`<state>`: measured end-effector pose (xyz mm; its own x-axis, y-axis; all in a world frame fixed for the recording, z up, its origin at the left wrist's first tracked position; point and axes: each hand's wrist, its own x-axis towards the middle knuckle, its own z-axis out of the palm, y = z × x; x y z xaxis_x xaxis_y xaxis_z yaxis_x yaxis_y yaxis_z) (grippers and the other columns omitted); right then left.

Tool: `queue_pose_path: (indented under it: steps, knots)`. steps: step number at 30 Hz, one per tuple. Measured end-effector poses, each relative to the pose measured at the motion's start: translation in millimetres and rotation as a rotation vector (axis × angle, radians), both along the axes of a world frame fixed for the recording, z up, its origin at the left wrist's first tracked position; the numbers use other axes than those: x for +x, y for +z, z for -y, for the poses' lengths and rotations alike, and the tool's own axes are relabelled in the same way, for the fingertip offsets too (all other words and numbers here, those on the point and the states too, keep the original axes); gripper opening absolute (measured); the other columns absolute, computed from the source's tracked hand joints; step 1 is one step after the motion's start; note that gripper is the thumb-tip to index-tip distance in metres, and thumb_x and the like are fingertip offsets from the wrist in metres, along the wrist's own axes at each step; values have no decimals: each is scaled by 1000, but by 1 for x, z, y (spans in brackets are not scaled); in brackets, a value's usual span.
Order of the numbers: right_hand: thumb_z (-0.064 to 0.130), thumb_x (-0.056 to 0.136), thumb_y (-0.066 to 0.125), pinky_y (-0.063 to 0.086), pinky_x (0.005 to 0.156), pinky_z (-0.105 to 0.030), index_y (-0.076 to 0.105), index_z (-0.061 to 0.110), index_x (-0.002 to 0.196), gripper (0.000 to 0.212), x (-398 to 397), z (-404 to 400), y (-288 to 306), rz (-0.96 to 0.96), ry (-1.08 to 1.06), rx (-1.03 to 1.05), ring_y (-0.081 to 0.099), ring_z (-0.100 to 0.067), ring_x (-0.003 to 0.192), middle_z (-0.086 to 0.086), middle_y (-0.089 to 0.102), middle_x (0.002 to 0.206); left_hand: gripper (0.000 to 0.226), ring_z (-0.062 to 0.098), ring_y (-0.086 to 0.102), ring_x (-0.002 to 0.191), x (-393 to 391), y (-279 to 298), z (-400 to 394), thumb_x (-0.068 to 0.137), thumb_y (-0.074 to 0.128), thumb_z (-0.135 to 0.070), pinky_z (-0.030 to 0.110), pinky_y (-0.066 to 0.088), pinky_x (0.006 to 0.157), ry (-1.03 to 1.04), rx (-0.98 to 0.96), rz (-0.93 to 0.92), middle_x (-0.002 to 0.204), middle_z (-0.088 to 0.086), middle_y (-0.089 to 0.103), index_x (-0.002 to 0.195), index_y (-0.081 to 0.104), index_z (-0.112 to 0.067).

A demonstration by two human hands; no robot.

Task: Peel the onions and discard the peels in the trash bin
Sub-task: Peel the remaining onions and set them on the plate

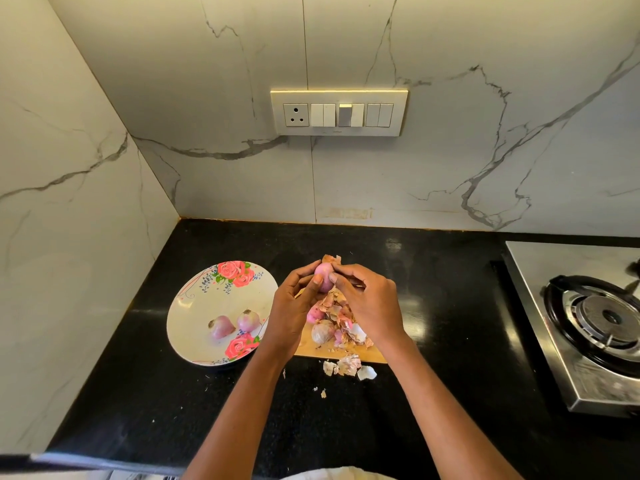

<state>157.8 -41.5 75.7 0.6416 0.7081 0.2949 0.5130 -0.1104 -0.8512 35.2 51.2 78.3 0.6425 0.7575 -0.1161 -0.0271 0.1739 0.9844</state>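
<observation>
My left hand (294, 306) grips a small pink onion (323, 271) held up over a wooden cutting board (308, 348). My right hand (370, 299) pinches the dry brown peel (331, 259) sticking up from that onion's top. Below the hands, a heap of loose peels (341, 318) and two more onions (322, 331) lie on the board. More peel scraps (348, 366) lie on the black counter in front of the board. Two peeled onions (235, 323) lie on a white floral plate (194, 306) to the left. No trash bin is in view.
The black counter (156, 393) meets marble walls at the back and left. A steel gas stove (588, 323) stands at the right. A switch panel (339, 112) is on the back wall. The counter's front edge runs along the bottom.
</observation>
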Motion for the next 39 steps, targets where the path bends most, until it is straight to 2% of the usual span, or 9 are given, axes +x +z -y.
queue_pose_path:
  steps: [5, 11, 16, 20, 24, 30, 34, 36, 39]
  knots:
    - [26, 92, 73, 49, 77, -5, 77, 17, 115, 24, 1, 4, -2, 25, -40, 8, 64, 15, 90, 9, 76, 103, 34, 18, 70, 113, 2, 1, 2, 92, 61, -34, 32, 57, 95, -31, 2, 2, 121, 1, 72, 125, 64, -25]
    - [19, 95, 71, 51, 77, -9, 77, 19, 111, 17, 1, 4, -5, -29, -64, -2, 66, 8, 92, 19, 71, 95, 35, 20, 69, 116, -2, -2, 3, 93, 59, -34, 37, 56, 99, -47, -26, -7, 126, 5, 69, 127, 63, -26]
    - [27, 97, 68, 55, 84, -13, 74, 16, 120, 27, -1, 2, -4, -127, -28, -1, 67, 5, 100, 8, 75, 108, 34, 19, 69, 116, -2, -1, 4, 95, 58, -32, 33, 57, 95, -43, -34, 0, 127, 4, 68, 128, 63, -26]
    - [33, 93, 71, 53, 85, -12, 73, 14, 121, 34, -4, 2, -1, -209, 20, 13, 67, 4, 102, 7, 75, 111, 27, 18, 69, 115, -3, -2, 2, 101, 56, -24, 29, 58, 90, -32, -30, 2, 126, 2, 69, 127, 63, -26]
    - [27, 90, 76, 55, 85, -16, 76, 18, 112, 23, -5, 3, -3, -240, -12, 42, 69, -2, 99, 11, 75, 103, 27, 17, 69, 115, -2, -3, 1, 101, 56, -26, 32, 58, 94, -34, -7, -12, 127, 2, 69, 127, 62, -29]
    - [25, 91, 75, 54, 78, -13, 77, 19, 103, 14, -4, 4, -3, -197, -33, 18, 69, 1, 90, 15, 74, 92, 38, 20, 67, 118, -5, -10, 0, 96, 59, -33, 43, 54, 103, -36, 56, -33, 129, 3, 68, 133, 62, -24]
    - [19, 90, 76, 55, 75, -14, 74, 18, 99, 9, -4, 3, -6, -189, -80, 18, 69, 3, 84, 16, 72, 87, 36, 19, 66, 120, -6, -11, 0, 99, 57, -29, 40, 54, 104, -59, 60, -27, 131, 3, 67, 135, 60, -21]
    - [19, 92, 74, 58, 78, -18, 74, 18, 101, 10, -2, 4, -7, -230, -67, 18, 70, 1, 86, 14, 73, 90, 37, 20, 67, 120, -6, -10, -1, 99, 57, -29, 39, 54, 103, -67, 43, -20, 132, 4, 66, 135, 60, -21]
    - [19, 97, 67, 60, 84, -25, 72, 13, 116, 20, -2, 2, -4, -353, 2, 63, 71, -4, 99, 7, 74, 107, 38, 22, 67, 119, -6, -8, -4, 98, 57, -30, 39, 55, 101, -47, 18, -6, 131, 6, 67, 135, 60, -21]
